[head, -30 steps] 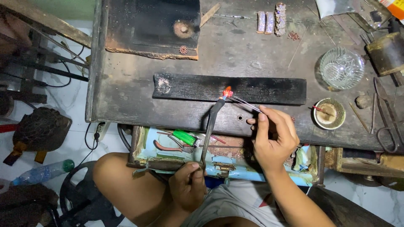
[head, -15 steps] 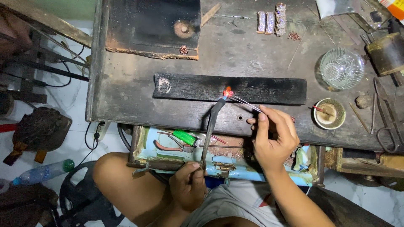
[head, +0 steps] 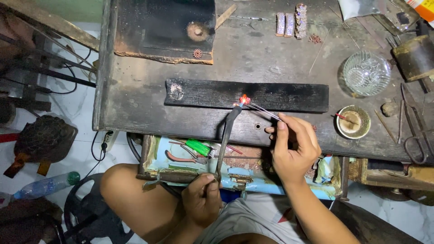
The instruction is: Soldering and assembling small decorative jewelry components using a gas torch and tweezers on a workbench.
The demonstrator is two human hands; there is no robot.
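On the dark, scorched wooden workbench (head: 135,108) lies a long charred black wooden plank (head: 289,96), and a small glowing red-orange piece (head: 244,99) sits at its near edge. The left hand (head: 202,199), fingers closed, grips a thin curved metal torch pipe (head: 226,135) whose tip meets the glow. The right hand (head: 293,149) pinches slim silver tweezers (head: 262,110) pointing at the same spot. A clear cut-glass bowl (head: 366,73) and a small round brass dish (head: 353,122) stand well apart to the right.

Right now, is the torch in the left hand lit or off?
Lit. A red-orange glow sits at the tip of the thin dark metal torch on the long charred wooden block, where the right hand's tweezers meet it.
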